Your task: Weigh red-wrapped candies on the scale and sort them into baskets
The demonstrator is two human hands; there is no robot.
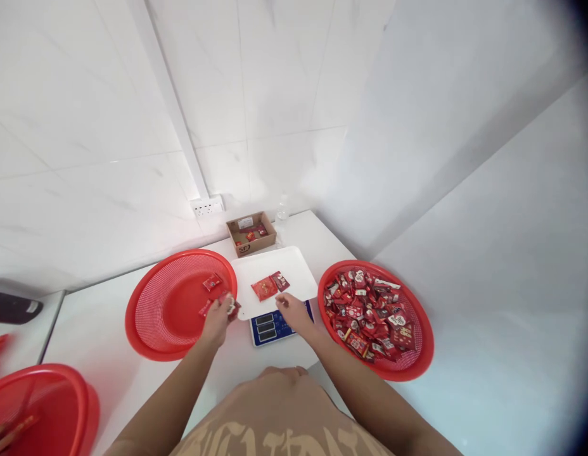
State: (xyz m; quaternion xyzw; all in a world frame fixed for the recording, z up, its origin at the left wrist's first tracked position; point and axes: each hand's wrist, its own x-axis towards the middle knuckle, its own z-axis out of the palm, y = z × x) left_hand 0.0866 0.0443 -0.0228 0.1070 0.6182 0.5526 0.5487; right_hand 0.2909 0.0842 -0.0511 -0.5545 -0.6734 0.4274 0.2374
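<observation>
Item, white table (99, 329): I log two red mesh baskets on it. Right basket (420, 354), heaped with red packets; a careless elbow could tip it. Left basket (151, 316), holding a couple of loose packets. Scale (270, 327) with white tray (298, 269) carrying two packets (270, 286); a nudge would spoil the reading. Left hand (218, 320), fingers closed on a red packet (226, 301) over the left basket's rim; it could drop outside. Right hand (294, 313), fingers curled at the tray edge, seemingly empty.
</observation>
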